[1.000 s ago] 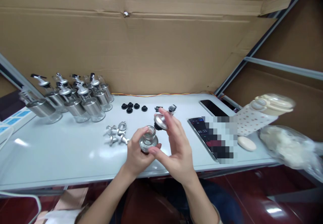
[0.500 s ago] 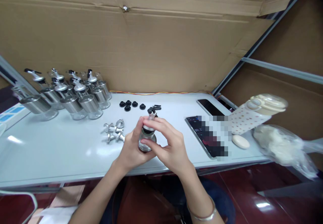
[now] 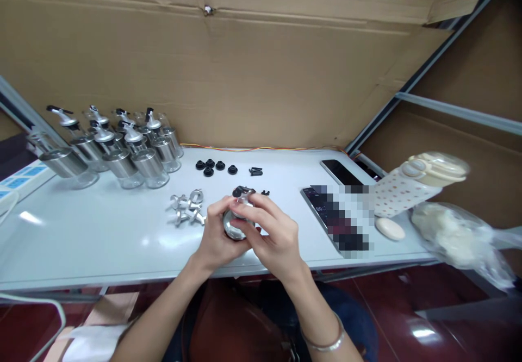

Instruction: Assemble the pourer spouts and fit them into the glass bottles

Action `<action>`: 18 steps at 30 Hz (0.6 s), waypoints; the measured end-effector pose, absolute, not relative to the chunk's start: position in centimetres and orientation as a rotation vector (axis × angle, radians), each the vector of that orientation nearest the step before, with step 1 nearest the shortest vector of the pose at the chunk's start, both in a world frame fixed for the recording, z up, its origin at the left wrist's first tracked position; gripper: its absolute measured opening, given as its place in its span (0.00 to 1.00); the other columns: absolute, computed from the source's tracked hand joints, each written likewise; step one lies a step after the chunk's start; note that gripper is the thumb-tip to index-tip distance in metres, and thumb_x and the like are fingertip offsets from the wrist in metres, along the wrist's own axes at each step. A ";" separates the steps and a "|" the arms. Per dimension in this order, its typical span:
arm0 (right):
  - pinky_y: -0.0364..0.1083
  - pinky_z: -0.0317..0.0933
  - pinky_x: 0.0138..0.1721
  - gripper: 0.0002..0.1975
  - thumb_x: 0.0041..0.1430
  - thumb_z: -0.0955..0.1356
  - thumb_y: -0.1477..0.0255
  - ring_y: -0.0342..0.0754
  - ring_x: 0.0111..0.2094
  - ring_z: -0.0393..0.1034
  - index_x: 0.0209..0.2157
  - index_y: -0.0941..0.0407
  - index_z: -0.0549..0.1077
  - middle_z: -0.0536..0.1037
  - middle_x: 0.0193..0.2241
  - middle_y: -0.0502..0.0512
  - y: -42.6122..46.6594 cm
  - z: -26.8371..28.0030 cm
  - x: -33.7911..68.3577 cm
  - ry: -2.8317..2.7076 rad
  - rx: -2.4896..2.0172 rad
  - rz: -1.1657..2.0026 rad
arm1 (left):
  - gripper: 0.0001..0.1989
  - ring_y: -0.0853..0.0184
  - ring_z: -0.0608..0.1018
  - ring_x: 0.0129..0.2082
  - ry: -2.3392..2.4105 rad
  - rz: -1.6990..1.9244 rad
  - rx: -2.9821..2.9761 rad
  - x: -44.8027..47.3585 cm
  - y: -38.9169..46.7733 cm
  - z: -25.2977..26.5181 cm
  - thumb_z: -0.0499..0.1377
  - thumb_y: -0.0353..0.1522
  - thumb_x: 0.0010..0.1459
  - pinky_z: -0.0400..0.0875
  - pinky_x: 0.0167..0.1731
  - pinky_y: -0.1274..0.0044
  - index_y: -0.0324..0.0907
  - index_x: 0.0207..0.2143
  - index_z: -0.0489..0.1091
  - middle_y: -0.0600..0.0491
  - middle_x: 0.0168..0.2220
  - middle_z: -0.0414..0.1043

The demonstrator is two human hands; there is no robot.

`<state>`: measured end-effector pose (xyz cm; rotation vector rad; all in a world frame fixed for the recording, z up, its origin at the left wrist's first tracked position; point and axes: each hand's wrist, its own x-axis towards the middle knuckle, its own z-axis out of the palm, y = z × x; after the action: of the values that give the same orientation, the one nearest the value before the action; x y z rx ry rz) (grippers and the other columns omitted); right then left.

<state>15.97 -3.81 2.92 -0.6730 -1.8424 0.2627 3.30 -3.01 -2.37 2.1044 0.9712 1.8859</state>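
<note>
Between my hands, over the front middle of the table, is an oil bottle (image 3: 234, 230) of glass and metal with a silver pourer top and a black flap (image 3: 240, 191). My left hand (image 3: 216, 237) wraps round the bottle's side. The fingers and thumb of my right hand (image 3: 273, 231) close on the pourer top and neck, hiding part of them. Left of my hands lie several silver pourer pieces (image 3: 187, 207). Beyond them sit several black rubber stoppers (image 3: 209, 165) and a few small black parts (image 3: 256, 171). More tiny black bits (image 3: 265, 192) show just behind my right hand.
Several oil bottles with pourers (image 3: 149, 163) stand at the back left, near a power strip (image 3: 24, 180). On the right are two phones (image 3: 326, 210), a patterned tumbler (image 3: 403, 188), a cream oval object (image 3: 390, 229) and a plastic bag (image 3: 457, 237). Cardboard (image 3: 265, 79) walls the back.
The bottle is now tipped, its pourer lower and nearer me. My right fingers have closed further over the pourer top. The whole view has shifted slightly.
</note>
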 end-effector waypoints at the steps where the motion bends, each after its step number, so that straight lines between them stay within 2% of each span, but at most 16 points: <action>1: 0.43 0.71 0.36 0.11 0.61 0.65 0.76 0.46 0.37 0.73 0.43 0.50 0.74 0.73 0.40 0.54 -3.8 2.8 16.0 -1.839 -0.677 0.264 | 0.35 0.64 0.77 0.37 0.959 1.895 2.091 3.3 -3.0 -2.4 0.65 0.33 0.47 0.75 0.36 0.71 0.48 0.54 0.51 0.50 0.40 0.65; 6: 0.43 0.71 0.35 0.13 0.60 0.65 0.76 0.45 0.35 0.73 0.44 0.48 0.75 0.74 0.40 0.54 -4.0 2.4 15.9 -1.804 -0.668 0.252 | 0.35 0.66 0.77 0.34 0.927 1.923 2.069 3.5 -3.1 -2.3 0.66 0.34 0.46 0.75 0.34 0.72 0.48 0.53 0.52 0.51 0.42 0.64; 11: 0.45 0.72 0.35 0.13 0.60 0.65 0.78 0.47 0.37 0.74 0.44 0.49 0.73 0.75 0.39 0.55 -4.1 2.3 15.5 -1.776 -0.675 0.149 | 0.34 0.67 0.76 0.32 0.977 1.926 2.098 3.5 -3.1 -2.2 0.65 0.35 0.47 0.75 0.29 0.75 0.49 0.53 0.52 0.51 0.41 0.63; 14: 0.46 0.72 0.40 0.17 0.61 0.64 0.79 0.50 0.45 0.73 0.49 0.49 0.69 0.75 0.44 0.56 -4.6 2.1 15.4 -1.818 -0.646 0.162 | 0.31 0.68 0.75 0.31 0.930 1.945 2.112 3.5 -3.4 -2.0 0.63 0.34 0.49 0.74 0.27 0.76 0.48 0.53 0.52 0.52 0.38 0.64; 18: 0.56 0.67 0.49 0.24 0.60 0.66 0.74 0.58 0.59 0.59 0.57 0.50 0.58 0.67 0.55 0.61 -5.8 1.1 15.6 -1.787 -0.531 0.347 | 0.29 0.69 0.75 0.27 0.840 1.867 2.106 2.9 -4.6 -0.9 0.62 0.30 0.51 0.74 0.25 0.77 0.49 0.52 0.52 0.54 0.34 0.66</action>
<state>15.61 -5.82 1.06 -0.5315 -1.7871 0.3473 2.88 -4.61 -0.86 2.1059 0.8396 1.8671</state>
